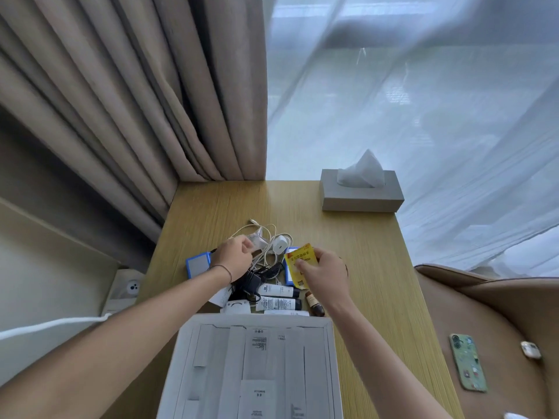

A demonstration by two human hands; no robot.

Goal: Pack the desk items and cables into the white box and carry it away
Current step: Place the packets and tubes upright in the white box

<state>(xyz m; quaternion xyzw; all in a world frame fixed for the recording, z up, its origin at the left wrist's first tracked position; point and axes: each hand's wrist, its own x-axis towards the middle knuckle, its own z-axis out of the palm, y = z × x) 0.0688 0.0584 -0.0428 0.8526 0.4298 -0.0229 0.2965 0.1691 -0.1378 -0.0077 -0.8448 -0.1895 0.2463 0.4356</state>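
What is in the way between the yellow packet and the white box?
The yellow packet is pinched in the right hand. Below it, white tubes and a brown bottle lie before the open white box; lifted over, nothing blocks it.

Two bare forearms reach toward 12 o'clock. Left hand (234,257), a thin band at its wrist, is curled closed; right hand (325,275) pinches with its fingertips.

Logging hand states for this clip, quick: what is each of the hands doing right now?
Left hand: closed on the white cables in the pile.
Right hand: closed, pinching the yellow packet.
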